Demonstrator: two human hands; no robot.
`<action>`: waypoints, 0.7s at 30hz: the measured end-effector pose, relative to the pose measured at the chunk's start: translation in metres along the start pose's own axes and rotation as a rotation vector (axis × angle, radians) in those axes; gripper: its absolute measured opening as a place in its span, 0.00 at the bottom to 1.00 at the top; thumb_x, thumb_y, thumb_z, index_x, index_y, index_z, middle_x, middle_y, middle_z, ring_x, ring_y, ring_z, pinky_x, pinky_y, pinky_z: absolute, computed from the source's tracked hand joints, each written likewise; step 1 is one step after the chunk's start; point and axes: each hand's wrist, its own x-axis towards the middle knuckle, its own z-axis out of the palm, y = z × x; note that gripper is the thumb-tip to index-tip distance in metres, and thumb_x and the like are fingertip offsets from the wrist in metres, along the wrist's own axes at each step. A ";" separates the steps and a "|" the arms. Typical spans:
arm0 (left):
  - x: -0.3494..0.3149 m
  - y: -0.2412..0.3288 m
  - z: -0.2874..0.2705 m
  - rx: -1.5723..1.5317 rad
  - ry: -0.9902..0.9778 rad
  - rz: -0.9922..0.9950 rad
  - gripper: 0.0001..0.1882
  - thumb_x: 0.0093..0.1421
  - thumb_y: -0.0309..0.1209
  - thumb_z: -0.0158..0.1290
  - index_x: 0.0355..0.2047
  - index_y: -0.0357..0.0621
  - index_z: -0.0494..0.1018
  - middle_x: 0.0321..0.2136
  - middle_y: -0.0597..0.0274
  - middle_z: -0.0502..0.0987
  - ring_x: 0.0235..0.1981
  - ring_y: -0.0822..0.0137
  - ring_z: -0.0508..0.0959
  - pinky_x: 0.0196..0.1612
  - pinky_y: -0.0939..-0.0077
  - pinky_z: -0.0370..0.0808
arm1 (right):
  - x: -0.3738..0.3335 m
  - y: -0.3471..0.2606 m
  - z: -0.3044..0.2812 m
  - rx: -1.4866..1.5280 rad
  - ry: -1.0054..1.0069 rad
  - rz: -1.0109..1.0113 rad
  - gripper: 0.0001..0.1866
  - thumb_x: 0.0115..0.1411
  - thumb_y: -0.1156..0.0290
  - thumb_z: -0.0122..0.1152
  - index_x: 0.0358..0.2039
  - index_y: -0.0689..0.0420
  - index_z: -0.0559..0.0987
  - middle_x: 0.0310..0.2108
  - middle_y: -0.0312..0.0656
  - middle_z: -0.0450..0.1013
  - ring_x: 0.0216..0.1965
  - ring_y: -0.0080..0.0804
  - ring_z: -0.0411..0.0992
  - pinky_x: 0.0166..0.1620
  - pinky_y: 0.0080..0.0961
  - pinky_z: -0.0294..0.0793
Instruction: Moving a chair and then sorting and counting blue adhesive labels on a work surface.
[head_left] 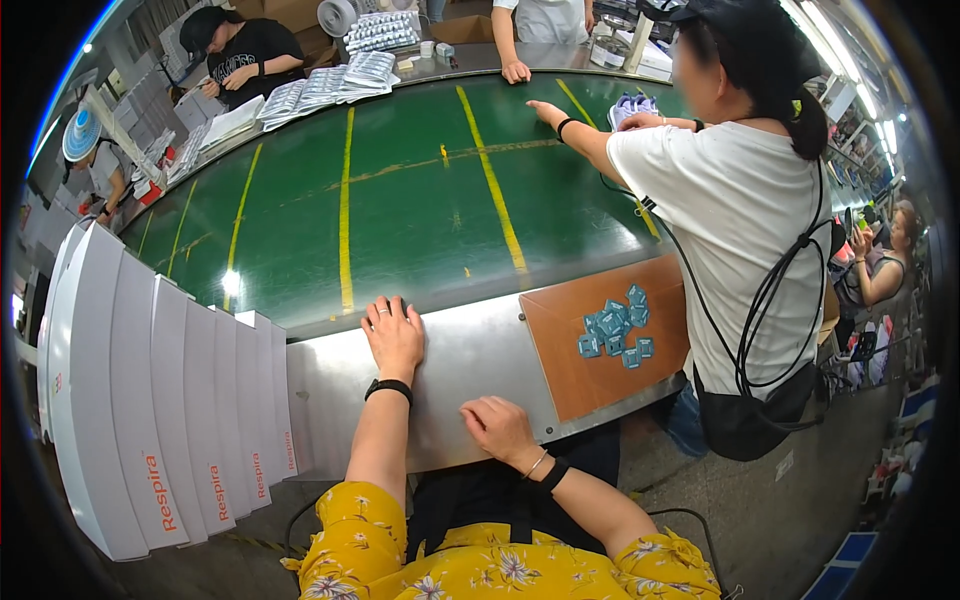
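My left hand [393, 337] lies flat, palm down, where the bare metal ledge [345, 400] meets the green conveyor belt [400, 220]. Its fingers point away from me and hold nothing. Closer to my body, my right hand [500, 430] rests by the ledge's near edge, fingers curled in, with no object showing in it. Right of that hand, a brown board [560, 375] lies on the ledge, bearing a loose pile of small blue-green square packets [610, 322]. Neither hand touches the packets.
Stacked white shoe boxes [190, 400] rise at my left. A co-worker in a white shirt [730, 220] stands close on my right, reaching over the belt near a light purple shoe [632, 108]. Silvery packs [340, 80] lie along the far side, where other people work.
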 end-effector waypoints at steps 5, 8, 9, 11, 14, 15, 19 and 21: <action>0.000 -0.002 0.003 -0.002 0.041 0.019 0.16 0.66 0.38 0.49 0.49 0.43 0.75 0.51 0.52 0.72 0.56 0.52 0.68 0.58 0.55 0.63 | 0.000 0.000 0.001 -0.006 -0.002 -0.004 0.02 0.58 0.72 0.63 0.32 0.54 0.80 0.28 0.40 0.76 0.31 0.41 0.75 0.35 0.35 0.75; 0.000 -0.002 0.002 -0.034 0.008 0.006 0.17 0.66 0.39 0.48 0.50 0.42 0.74 0.52 0.51 0.71 0.57 0.51 0.67 0.61 0.51 0.62 | 0.000 0.000 0.001 -0.007 0.001 -0.008 0.02 0.58 0.72 0.63 0.32 0.54 0.79 0.27 0.40 0.76 0.31 0.41 0.75 0.35 0.35 0.75; 0.000 -0.002 0.002 -0.035 0.006 0.006 0.17 0.66 0.39 0.48 0.50 0.42 0.74 0.52 0.51 0.71 0.57 0.51 0.67 0.61 0.51 0.62 | 0.000 0.000 0.000 -0.007 0.002 -0.007 0.02 0.58 0.72 0.63 0.32 0.54 0.79 0.27 0.40 0.76 0.31 0.41 0.75 0.35 0.35 0.75; -0.001 -0.002 0.001 -0.043 -0.004 0.007 0.17 0.66 0.39 0.48 0.50 0.42 0.74 0.52 0.51 0.71 0.57 0.51 0.67 0.60 0.52 0.62 | 0.000 0.000 0.001 -0.012 0.000 -0.007 0.02 0.58 0.72 0.63 0.32 0.54 0.79 0.27 0.40 0.76 0.31 0.42 0.75 0.35 0.35 0.75; -0.001 -0.003 0.002 -0.030 0.016 0.015 0.17 0.66 0.39 0.48 0.49 0.42 0.74 0.52 0.51 0.71 0.56 0.52 0.68 0.60 0.52 0.62 | 0.000 -0.001 0.001 -0.014 0.000 -0.007 0.02 0.58 0.72 0.63 0.32 0.54 0.79 0.27 0.40 0.76 0.31 0.42 0.75 0.35 0.35 0.75; -0.001 -0.003 0.002 -0.031 0.015 0.015 0.17 0.66 0.39 0.48 0.49 0.42 0.74 0.52 0.51 0.71 0.56 0.52 0.68 0.60 0.52 0.62 | 0.000 -0.001 0.002 -0.012 0.002 -0.007 0.02 0.58 0.72 0.63 0.32 0.55 0.79 0.27 0.40 0.76 0.31 0.42 0.75 0.35 0.35 0.75; -0.001 -0.005 0.002 -0.030 0.023 0.013 0.17 0.66 0.39 0.48 0.49 0.42 0.74 0.51 0.51 0.72 0.56 0.51 0.68 0.60 0.52 0.62 | 0.000 -0.002 0.003 -0.009 0.006 -0.009 0.02 0.58 0.72 0.63 0.32 0.55 0.79 0.28 0.40 0.76 0.31 0.42 0.75 0.35 0.35 0.75; -0.001 -0.004 0.002 -0.031 0.025 0.015 0.17 0.66 0.39 0.48 0.49 0.42 0.74 0.52 0.51 0.72 0.56 0.51 0.68 0.60 0.52 0.62 | -0.001 -0.001 0.004 -0.006 0.013 -0.016 0.02 0.58 0.72 0.63 0.32 0.55 0.79 0.28 0.40 0.76 0.31 0.42 0.75 0.35 0.35 0.76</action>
